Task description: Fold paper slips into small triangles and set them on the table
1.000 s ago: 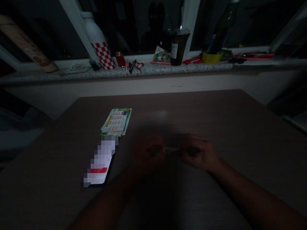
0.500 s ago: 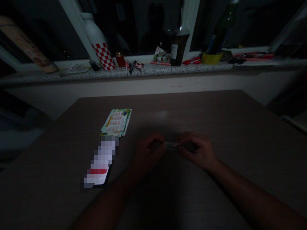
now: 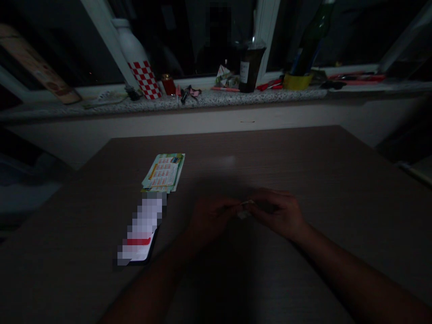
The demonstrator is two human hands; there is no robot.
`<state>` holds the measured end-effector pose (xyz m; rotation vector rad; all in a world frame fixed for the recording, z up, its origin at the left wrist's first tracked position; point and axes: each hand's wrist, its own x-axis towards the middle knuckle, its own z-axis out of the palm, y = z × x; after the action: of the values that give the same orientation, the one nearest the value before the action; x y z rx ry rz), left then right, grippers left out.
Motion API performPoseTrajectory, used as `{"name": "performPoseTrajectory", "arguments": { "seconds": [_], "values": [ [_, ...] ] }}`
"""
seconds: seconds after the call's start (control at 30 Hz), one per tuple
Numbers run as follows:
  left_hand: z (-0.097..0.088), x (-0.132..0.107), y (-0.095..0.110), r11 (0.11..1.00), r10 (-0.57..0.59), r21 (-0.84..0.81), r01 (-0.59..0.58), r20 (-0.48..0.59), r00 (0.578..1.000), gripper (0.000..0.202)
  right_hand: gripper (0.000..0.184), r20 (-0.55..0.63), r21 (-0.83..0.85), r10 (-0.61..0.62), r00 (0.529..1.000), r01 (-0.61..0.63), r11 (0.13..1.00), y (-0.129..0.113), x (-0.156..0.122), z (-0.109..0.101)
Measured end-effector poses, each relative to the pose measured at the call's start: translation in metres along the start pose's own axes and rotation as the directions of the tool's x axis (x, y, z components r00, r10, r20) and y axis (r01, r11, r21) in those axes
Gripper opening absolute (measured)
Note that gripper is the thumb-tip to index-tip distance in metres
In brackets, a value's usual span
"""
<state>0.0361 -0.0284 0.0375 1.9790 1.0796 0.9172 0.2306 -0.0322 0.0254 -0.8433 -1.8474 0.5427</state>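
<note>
1 strip (image 3: 245, 209) spans left hand (image 3: 209, 220) and right hand (image 3: 278, 216).

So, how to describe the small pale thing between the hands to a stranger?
On the brown table, find the left hand and right hand meeting. Between them sits a pale strip, far smaller than the phone and printed card.

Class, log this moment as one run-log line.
left hand + right hand: pinching small pale piece | table: phone, printed card

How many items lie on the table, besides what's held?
2. A printed card left of the left hand, a phone just nearer. That hand and the right hand pinch a small pale piece. Dimness may hide more.
</note>
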Motion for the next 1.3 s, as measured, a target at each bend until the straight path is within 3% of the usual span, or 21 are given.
{"name": "performPoseTrajectory", "arguments": {
  "seconds": [0.13, 0.4, 0.67, 0.97, 1.13, 1.3],
  "values": [
    [-0.0007, -0.0001, 0.0032, 0.994, -0.088, -0.058, 0.087, -0.003, 0.996, 0.014, 0.006, 0.008, 0.101, 0.094, 0.996, -0.094, 0.99, -0.003, 0.0012, 0.0001],
    [0.0003, 0.0012, 0.0004, 0.981, -0.136, -0.137, 0.136, 0.01, 0.991, 0.013, 0.01, 0.074, 0.205, 0.253, 0.965, -0.263, 0.943, -0.0052, 0.003, 0.0011],
    [0.0001, 0.0013, -0.0034, 0.978, -0.107, -0.177, 0.108, 0.014, 0.994, 0.011, 0.018, 0.137, 0.417, 0.405, 0.904, -0.423, 0.804, -0.0022, 0.0001, 0.0058],
    [0.0009, 0.0023, -0.0044, 0.95, -0.18, -0.251, 0.185, 0.042, 0.983, 0.011, 0.021, 0.247, 0.49, 0.478, 0.843, -0.534, 0.689, -0.0028, 0.0039, 0.0014],
    [-0.0004, 0.003, -0.0054, 0.952, -0.176, -0.253, 0.171, 0.005, 0.984, 0.012, 0.017, 0.179, 0.47, 0.457, 0.871, -0.484, 0.738, 0.0021, 0.0018, 0.004],
    [0.0009, 0.002, -0.0013, 0.981, -0.149, -0.13, 0.146, -0.014, 0.989, 0.013, 0.009, 0.051, 0.272, 0.346, 0.937, -0.346, 0.898, 0.0035, -0.0005, 0.0034]
  ]
}}
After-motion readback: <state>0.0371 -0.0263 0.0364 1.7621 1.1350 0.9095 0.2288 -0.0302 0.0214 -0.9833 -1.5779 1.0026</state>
